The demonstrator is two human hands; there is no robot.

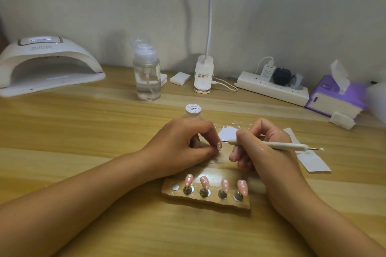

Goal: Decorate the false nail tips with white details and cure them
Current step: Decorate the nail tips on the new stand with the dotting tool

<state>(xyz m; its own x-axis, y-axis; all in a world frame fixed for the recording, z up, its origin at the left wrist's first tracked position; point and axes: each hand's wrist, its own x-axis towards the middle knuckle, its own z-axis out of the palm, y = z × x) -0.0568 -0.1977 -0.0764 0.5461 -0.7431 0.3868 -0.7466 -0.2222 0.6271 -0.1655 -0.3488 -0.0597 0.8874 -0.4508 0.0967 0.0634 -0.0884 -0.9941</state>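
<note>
Behind the nail stand (208, 202): left hand (181, 144) pinching a nail tip (219, 145), right hand (269, 161) gripping the dotting pen (282, 145), wrist hiding the stand's right end, paint jar (193, 110) beyond.

I see four pink nail tips (205, 181) dotted white, on a tan wooden holder (208, 201) at lower centre. The bench (104, 131) shows pale yellow-brown wood grain in broad bands. Upper left, the curing lamp (48, 64) is white. At right, the tissue box (334, 100) is purple and white. The pen (282, 145) looks cream, though glare makes that unsure.
</note>
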